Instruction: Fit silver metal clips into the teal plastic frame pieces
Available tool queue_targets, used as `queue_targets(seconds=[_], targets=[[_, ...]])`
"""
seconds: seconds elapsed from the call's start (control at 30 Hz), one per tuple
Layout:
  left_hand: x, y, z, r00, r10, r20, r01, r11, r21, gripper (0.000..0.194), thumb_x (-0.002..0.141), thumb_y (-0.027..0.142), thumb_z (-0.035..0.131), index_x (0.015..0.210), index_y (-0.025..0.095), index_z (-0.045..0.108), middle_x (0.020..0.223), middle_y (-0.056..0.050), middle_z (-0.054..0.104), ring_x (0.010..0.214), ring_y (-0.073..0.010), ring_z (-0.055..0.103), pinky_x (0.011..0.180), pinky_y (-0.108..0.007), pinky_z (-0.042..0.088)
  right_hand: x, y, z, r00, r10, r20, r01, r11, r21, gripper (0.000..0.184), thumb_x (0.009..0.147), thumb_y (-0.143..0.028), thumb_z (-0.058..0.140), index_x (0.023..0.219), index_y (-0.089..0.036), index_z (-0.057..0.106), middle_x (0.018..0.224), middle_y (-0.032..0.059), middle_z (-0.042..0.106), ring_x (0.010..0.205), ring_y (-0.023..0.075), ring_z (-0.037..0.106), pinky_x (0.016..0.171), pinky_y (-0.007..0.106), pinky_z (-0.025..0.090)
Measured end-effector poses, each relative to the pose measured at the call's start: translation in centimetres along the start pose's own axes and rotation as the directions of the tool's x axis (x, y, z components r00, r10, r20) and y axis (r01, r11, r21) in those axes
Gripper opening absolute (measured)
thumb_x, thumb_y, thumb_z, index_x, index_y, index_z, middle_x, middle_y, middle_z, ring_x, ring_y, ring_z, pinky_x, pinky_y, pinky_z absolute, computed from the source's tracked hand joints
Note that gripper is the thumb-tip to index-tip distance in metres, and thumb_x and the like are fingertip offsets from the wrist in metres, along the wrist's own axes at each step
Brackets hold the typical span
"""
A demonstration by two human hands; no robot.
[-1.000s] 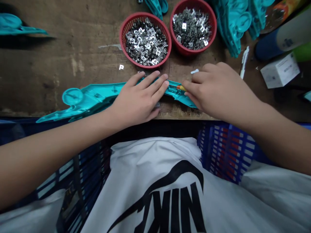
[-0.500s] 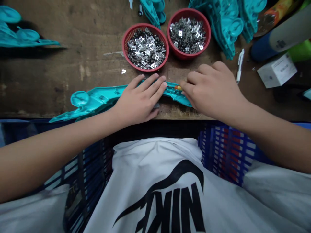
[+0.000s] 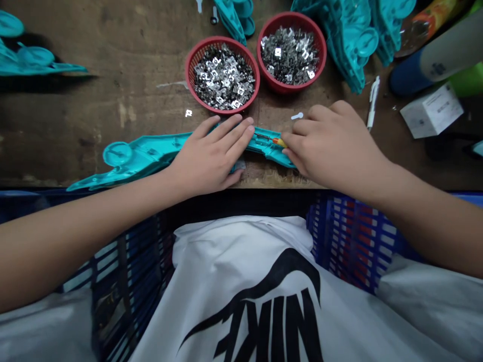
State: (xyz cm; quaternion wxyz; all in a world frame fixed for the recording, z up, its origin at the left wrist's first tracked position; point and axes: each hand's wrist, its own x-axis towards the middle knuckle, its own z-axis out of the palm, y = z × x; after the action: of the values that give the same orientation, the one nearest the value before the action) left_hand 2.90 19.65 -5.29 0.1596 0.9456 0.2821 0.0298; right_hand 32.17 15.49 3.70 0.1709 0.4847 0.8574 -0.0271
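Note:
Along the front edge of the workbench lies a long turquoise plastic part (image 3: 151, 149), its ribbed inside facing up. My left hand (image 3: 211, 156) rests flat over its middle, fingers stretched out, the thumb by the near edge. In my closed right hand (image 3: 332, 141) is a screwdriver (image 3: 279, 143) with a yellow-orange handle end showing; the rest of the handle is hidden in the fist. Its thin dark shaft points left into the part's right section, with the tip close to my left fingertips. Whether the tip touches a clip there, I cannot tell.
Two red baskets, one left (image 3: 222, 75) and one right (image 3: 292, 53), hold metal clips behind the part. One loose clip (image 3: 188, 113) lies on the bench (image 3: 124, 95). More turquoise parts (image 3: 349, 40), a pen (image 3: 373, 103), a white box (image 3: 432, 110) and bottles stand around.
My right hand and the screwdriver have shifted slightly, and the shaft now slants more. A small white key-shaped piece beside the right hand has come into sight. The view has moved a little.

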Motion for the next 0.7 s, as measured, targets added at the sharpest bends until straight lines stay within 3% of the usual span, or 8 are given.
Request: queue_targets(seconds=[0.17, 0.37, 0.53, 0.7], targets=[[-0.1, 0.0, 0.6, 1.0, 0.0, -0.012, 0.001, 1.0, 0.015, 0.097, 0.118, 0.041, 0.056, 0.205, 0.015, 0.021, 0.208, -0.021, 0.034, 0.194, -0.0473, 0.035, 0.158, -0.072, 0.029, 0.4, -0.7, -0.6, 0.995, 0.028, 0.093, -0.029, 1.0, 0.006, 0.04, 0.125, -0.028, 0.052, 0.129, -0.015, 0.09, 0.118, 0.0247, 0.087, 0.129, 0.049, 0.074, 0.102, 0.063, 0.058], [0.1, -0.2, 0.7, 1.0, -0.011, -0.002, 0.01, 1.0, -0.01, 0.094, 0.118, 0.039, 0.059, 0.204, 0.022, 0.026, 0.208, -0.019, 0.036, 0.193, -0.0476, 0.037, 0.157, -0.074, 0.029, 0.2, -1.1, -0.4, 0.999, 0.018, -0.036, -0.017, 0.999, 0.03, 0.046, 0.126, -0.022, 0.043, 0.124, -0.016, 0.089, 0.118, 0.0209, 0.085, 0.123, 0.0417, 0.074, 0.097, 0.055, 0.057], [0.2, -0.4, 1.0, 1.0, -0.001, -0.028, -0.001, 0.999, -0.051, 0.093, 0.115, 0.036, 0.065, 0.201, 0.023, 0.034, 0.207, -0.018, 0.04, 0.192, -0.0483, 0.039, 0.157, -0.076, 0.031, 0.0, -2.3, 0.3, 0.998, 0.051, -0.035, -0.05, 0.998, 0.047, 0.05, 0.123, -0.009, 0.038, 0.126, -0.01, 0.088, 0.127, 0.022, 0.081, 0.129, 0.0436, 0.073, 0.102, 0.057, 0.054], [0.3, -0.6, 1.3, 0.999, -0.015, -0.048, 0.011, 0.997, -0.07, 0.1, 0.11, 0.037, 0.071, 0.202, 0.027, 0.033, 0.205, -0.017, 0.044, 0.189, -0.0516, 0.042, 0.155, -0.082, 0.032, 0.2, -2.8, 0.5, 0.998, 0.007, -0.061, -0.002, 0.998, 0.069, 0.047, 0.121, -0.008, 0.042, 0.124, -0.012, 0.089, 0.127, 0.0217, 0.081, 0.126, 0.0415, 0.07, 0.102, 0.057, 0.05]])
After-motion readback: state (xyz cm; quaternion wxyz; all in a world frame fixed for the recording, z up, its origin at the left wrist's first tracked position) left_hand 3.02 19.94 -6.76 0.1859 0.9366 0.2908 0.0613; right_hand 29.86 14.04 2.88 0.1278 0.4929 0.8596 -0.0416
